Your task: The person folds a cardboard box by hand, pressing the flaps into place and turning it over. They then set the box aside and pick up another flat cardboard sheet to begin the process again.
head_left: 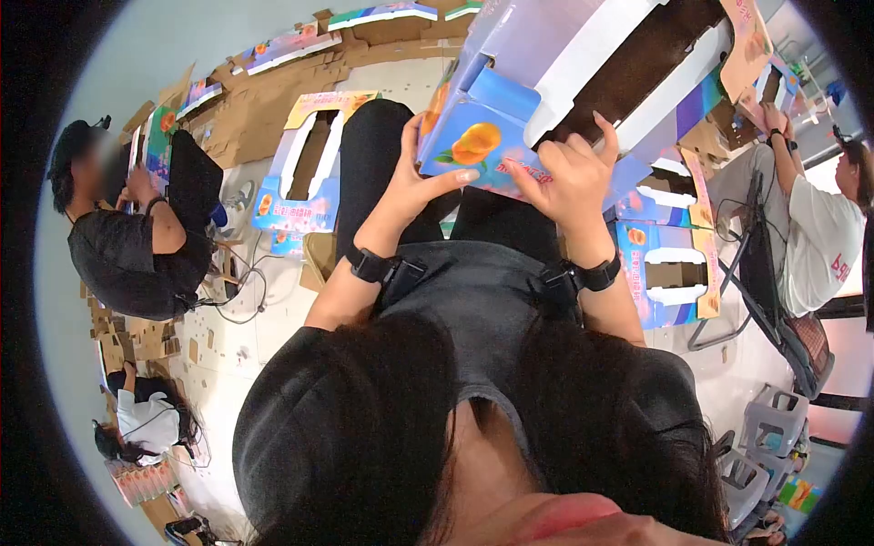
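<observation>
A printed fruit carton (492, 105), blue, pink and lilac with an orange fruit picture, rests tilted over my lap. Its top has a long opening edged by white flaps, with brown cardboard inside. At the carton's left corner, my left hand (421, 182) grips the end panel, thumb across the front and fingers partly hidden behind. My right hand (574, 182) is on the panel's right part by the opening. Its thumb presses the printed face, one finger points up, and the others curl at the panel's edge.
More fruit cartons stand on the floor, one at left (296, 173) and a stack at right (669, 273). Flattened cardboard (246, 118) lies along the wall. People sit at left and right. A black folding chair (774, 291) and grey stools (774, 423) are at right.
</observation>
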`<action>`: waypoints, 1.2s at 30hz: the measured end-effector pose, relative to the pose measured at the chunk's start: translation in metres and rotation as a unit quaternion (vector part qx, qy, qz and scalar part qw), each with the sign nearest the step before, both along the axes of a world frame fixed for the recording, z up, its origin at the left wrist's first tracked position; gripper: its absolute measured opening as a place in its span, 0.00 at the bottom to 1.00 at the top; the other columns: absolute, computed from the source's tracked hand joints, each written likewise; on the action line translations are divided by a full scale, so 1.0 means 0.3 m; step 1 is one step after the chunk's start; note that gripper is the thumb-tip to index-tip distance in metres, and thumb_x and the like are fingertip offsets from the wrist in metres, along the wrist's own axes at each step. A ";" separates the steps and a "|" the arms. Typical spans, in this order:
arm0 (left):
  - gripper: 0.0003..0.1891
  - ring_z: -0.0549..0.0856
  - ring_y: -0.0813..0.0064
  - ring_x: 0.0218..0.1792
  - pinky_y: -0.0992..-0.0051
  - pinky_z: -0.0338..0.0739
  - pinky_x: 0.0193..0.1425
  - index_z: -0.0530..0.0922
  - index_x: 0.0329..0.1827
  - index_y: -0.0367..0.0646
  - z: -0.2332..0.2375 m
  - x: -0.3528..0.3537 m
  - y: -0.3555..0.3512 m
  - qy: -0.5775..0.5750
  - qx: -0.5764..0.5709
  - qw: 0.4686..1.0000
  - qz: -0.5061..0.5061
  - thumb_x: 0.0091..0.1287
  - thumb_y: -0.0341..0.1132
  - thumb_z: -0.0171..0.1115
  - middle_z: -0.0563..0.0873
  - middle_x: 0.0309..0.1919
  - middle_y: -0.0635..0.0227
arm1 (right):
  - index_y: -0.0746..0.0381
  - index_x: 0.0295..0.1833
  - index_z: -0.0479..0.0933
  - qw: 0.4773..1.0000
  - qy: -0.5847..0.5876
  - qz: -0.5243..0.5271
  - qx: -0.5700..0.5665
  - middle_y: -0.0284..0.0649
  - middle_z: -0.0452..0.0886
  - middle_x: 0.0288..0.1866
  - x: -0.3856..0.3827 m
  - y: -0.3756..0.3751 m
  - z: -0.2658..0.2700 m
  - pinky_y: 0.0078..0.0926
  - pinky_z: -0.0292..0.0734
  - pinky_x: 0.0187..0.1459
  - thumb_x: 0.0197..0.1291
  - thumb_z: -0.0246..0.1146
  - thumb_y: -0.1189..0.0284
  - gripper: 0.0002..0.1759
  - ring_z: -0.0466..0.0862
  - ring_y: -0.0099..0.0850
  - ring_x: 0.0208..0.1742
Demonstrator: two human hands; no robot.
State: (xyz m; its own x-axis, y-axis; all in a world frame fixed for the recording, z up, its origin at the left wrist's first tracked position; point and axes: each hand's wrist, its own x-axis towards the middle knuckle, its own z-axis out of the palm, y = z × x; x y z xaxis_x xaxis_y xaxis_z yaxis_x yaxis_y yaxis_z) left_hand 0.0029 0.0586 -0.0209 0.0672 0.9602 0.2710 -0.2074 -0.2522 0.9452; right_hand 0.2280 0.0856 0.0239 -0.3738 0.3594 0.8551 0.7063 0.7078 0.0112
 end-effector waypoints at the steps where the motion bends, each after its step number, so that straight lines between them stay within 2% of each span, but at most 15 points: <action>1: 0.55 0.74 0.63 0.70 0.65 0.70 0.73 0.51 0.78 0.38 -0.004 0.005 -0.001 -0.005 -0.014 1.000 -0.001 0.54 0.38 0.82 0.71 0.67 0.54 | 0.55 0.22 0.78 1.000 -0.008 -0.007 0.000 0.34 0.76 0.15 0.008 0.001 -0.004 0.48 0.64 0.70 0.52 0.74 0.49 0.23 0.73 0.30 0.21; 5: 0.53 0.74 0.64 0.69 0.66 0.68 0.74 0.51 0.79 0.38 -0.027 0.018 0.004 -0.027 -0.047 0.999 0.000 0.56 0.39 0.80 0.71 0.68 0.55 | 0.55 0.21 0.78 1.000 -0.020 -0.017 -0.013 0.35 0.75 0.15 -0.002 -0.008 0.021 0.47 0.65 0.68 0.54 0.73 0.49 0.23 0.73 0.31 0.20; 8: 0.49 0.75 0.66 0.68 0.66 0.67 0.75 0.54 0.78 0.38 -0.096 -0.013 0.033 -0.059 -0.063 0.996 -0.007 0.58 0.38 0.77 0.72 0.68 0.57 | 0.56 0.23 0.78 0.999 -0.037 0.020 -0.016 0.37 0.75 0.14 -0.016 0.016 0.030 0.47 0.66 0.68 0.55 0.71 0.48 0.23 0.76 0.33 0.21; 13: 0.38 0.76 0.70 0.68 0.66 0.66 0.75 0.63 0.75 0.38 -0.134 -0.029 0.022 -0.152 -0.112 0.981 -0.049 0.64 0.36 0.71 0.77 0.65 0.63 | 0.58 0.30 0.80 0.981 -0.173 0.076 -0.047 0.42 0.77 0.15 -0.010 0.075 0.099 0.47 0.67 0.68 0.58 0.68 0.45 0.25 0.82 0.40 0.24; 15: 0.34 0.77 0.69 0.67 0.64 0.68 0.74 0.67 0.72 0.40 -0.131 -0.019 0.023 -0.171 -0.107 0.978 -0.051 0.66 0.40 0.69 0.79 0.64 0.63 | 0.58 0.32 0.80 0.971 -0.212 0.103 -0.049 0.44 0.78 0.16 -0.014 0.111 0.118 0.47 0.67 0.69 0.57 0.67 0.43 0.27 0.83 0.41 0.25; 16: 0.32 0.78 0.68 0.67 0.63 0.68 0.74 0.69 0.71 0.41 -0.131 -0.016 0.026 -0.180 -0.105 0.977 -0.052 0.67 0.42 0.68 0.80 0.64 0.64 | 0.58 0.35 0.81 0.963 -0.240 0.100 -0.065 0.40 0.75 0.15 -0.011 0.128 0.121 0.46 0.66 0.71 0.53 0.69 0.40 0.29 0.82 0.39 0.24; 19: 0.31 0.79 0.69 0.64 0.64 0.69 0.72 0.70 0.71 0.42 -0.147 -0.023 0.036 -0.197 -0.155 0.968 -0.029 0.67 0.43 0.68 0.81 0.62 0.65 | 0.58 0.36 0.81 0.953 -0.263 0.135 -0.065 0.41 0.75 0.15 -0.012 0.161 0.153 0.43 0.70 0.65 0.50 0.70 0.37 0.32 0.80 0.40 0.22; 22: 0.28 0.80 0.70 0.62 0.65 0.72 0.68 0.71 0.70 0.44 -0.121 -0.016 0.044 -0.203 -0.185 0.961 -0.022 0.70 0.44 0.65 0.82 0.61 0.67 | 0.58 0.37 0.81 0.947 -0.291 0.121 -0.067 0.41 0.74 0.15 -0.007 0.194 0.171 0.38 0.71 0.55 0.47 0.72 0.37 0.33 0.78 0.41 0.22; 25: 0.26 0.80 0.70 0.61 0.66 0.72 0.68 0.72 0.68 0.44 -0.062 -0.026 0.054 -0.137 -0.222 0.965 0.003 0.72 0.46 0.63 0.82 0.60 0.67 | 0.58 0.38 0.81 0.955 -0.259 0.132 -0.056 0.41 0.74 0.15 0.005 0.215 0.180 0.36 0.68 0.48 0.46 0.72 0.37 0.33 0.77 0.40 0.21; 26: 0.29 0.80 0.67 0.64 0.65 0.72 0.68 0.67 0.72 0.43 -0.042 -0.041 0.061 -0.092 -0.241 0.966 -0.009 0.74 0.49 0.62 0.81 0.61 0.63 | 0.57 0.38 0.81 0.953 -0.272 0.115 -0.068 0.40 0.76 0.16 0.015 0.218 0.193 0.35 0.68 0.47 0.45 0.74 0.38 0.33 0.78 0.40 0.21; 29: 0.36 0.78 0.63 0.66 0.64 0.71 0.69 0.57 0.77 0.43 0.045 -0.048 0.051 -0.092 -0.216 0.971 -0.040 0.74 0.49 0.61 0.78 0.65 0.58 | 0.58 0.36 0.83 0.961 -0.237 0.122 -0.066 0.44 0.77 0.16 0.065 0.286 0.206 0.38 0.70 0.43 0.46 0.71 0.35 0.34 0.78 0.44 0.22; 30: 0.41 0.77 0.59 0.68 0.62 0.71 0.70 0.47 0.81 0.44 0.070 -0.055 0.049 -0.061 -0.210 0.975 -0.051 0.75 0.48 0.60 0.73 0.70 0.53 | 0.57 0.35 0.83 0.965 -0.221 0.114 -0.087 0.44 0.78 0.16 0.076 0.299 0.224 0.36 0.70 0.42 0.44 0.72 0.36 0.33 0.77 0.44 0.22; 33: 0.42 0.76 0.59 0.69 0.62 0.70 0.71 0.44 0.82 0.45 0.109 -0.063 0.035 -0.024 -0.181 0.983 -0.026 0.75 0.45 0.60 0.71 0.72 0.51 | 0.58 0.35 0.84 0.970 -0.224 0.045 -0.078 0.43 0.80 0.19 0.147 0.398 0.227 0.36 0.71 0.40 0.43 0.74 0.37 0.33 0.76 0.43 0.23; 34: 0.42 0.76 0.58 0.70 0.63 0.70 0.71 0.43 0.83 0.46 0.110 -0.066 0.033 -0.023 -0.170 0.985 -0.012 0.75 0.41 0.60 0.70 0.73 0.49 | 0.58 0.36 0.85 0.974 -0.212 0.015 -0.082 0.42 0.82 0.21 0.176 0.434 0.222 0.37 0.71 0.38 0.44 0.75 0.40 0.31 0.77 0.44 0.26; 36: 0.37 0.77 0.60 0.69 0.65 0.70 0.71 0.49 0.82 0.46 0.114 -0.044 0.033 -0.031 -0.153 0.987 0.045 0.74 0.35 0.58 0.71 0.71 0.51 | 0.59 0.39 0.85 0.972 -0.201 -0.041 -0.110 0.44 0.84 0.25 0.243 0.516 0.201 0.39 0.73 0.39 0.45 0.76 0.41 0.32 0.78 0.46 0.29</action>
